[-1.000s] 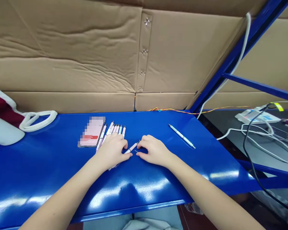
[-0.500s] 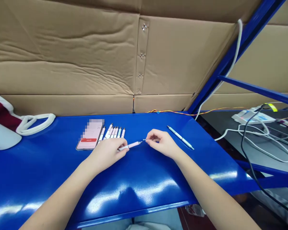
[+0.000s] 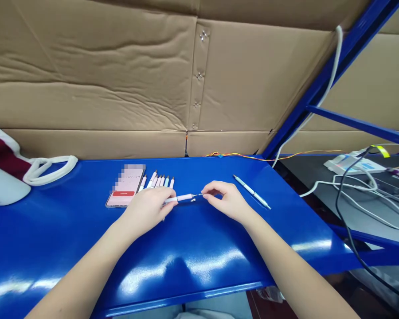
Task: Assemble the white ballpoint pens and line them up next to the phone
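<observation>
My left hand (image 3: pixel 149 204) is closed around a pink and white pen (image 3: pixel 185 196), which points right with its narrow tip bare. My right hand (image 3: pixel 224 197) pinches a small thin piece (image 3: pixel 200 194) between thumb and forefinger, in line with the pen tip and very near it. Whether the two touch I cannot tell. Just under the pen tip shows a small shiny shape (image 3: pixel 193 200), either a metal part or a reflection. Several pens (image 3: pixel 159 180), mostly pink with one pale green, lie side by side behind my left hand, which partly hides them.
A phone (image 3: pixel 126 186) with a lit screen lies left of the pens. A pale green pen (image 3: pixel 252 192) rests to the right on the blue table (image 3: pixel 213 257). Cardboard (image 3: pixel 232 79) stands behind. White cables (image 3: pixel 369 195) and a white device (image 3: pixel 352 163) occupy the right side.
The view has shifted slightly. The pen is held a little more level, and the shiny shape under its tip now shows. Both hands keep their grips.
</observation>
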Demonstrator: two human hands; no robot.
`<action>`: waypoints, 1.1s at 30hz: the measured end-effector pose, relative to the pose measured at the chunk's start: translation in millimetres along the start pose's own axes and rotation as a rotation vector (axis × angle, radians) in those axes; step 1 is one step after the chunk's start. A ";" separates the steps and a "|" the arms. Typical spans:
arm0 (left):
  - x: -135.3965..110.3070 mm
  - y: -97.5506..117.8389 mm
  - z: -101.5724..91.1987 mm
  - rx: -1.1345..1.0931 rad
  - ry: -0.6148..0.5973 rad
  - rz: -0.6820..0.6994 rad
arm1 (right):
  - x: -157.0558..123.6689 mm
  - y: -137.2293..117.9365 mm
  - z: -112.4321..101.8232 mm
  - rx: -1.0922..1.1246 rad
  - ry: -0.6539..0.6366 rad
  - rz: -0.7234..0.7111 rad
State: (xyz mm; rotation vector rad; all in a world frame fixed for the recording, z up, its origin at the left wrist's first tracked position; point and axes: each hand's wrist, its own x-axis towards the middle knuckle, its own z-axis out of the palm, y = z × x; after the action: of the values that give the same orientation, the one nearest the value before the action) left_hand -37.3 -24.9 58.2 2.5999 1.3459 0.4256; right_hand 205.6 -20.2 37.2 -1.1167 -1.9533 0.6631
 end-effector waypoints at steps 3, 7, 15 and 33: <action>0.2 -0.8 1.4 0.004 0.004 0.015 | -0.1 -0.8 0.7 -0.018 -0.007 -0.021; 0.7 -1.1 3.0 0.012 0.011 0.032 | -0.7 -1.5 0.1 -0.036 -0.016 -0.035; 0.7 0.5 1.4 0.023 0.009 0.029 | -0.5 -4.4 -1.2 -0.056 -0.020 -0.036; 1.5 2.0 4.4 0.020 -0.005 0.042 | -5.0 0.5 9.0 0.063 -0.107 0.076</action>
State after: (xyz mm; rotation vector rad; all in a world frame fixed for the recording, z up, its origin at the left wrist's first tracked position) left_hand -33.5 -24.9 54.9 2.6486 1.3024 0.4139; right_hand 200.0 -24.9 29.9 -1.1414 -1.9733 0.8352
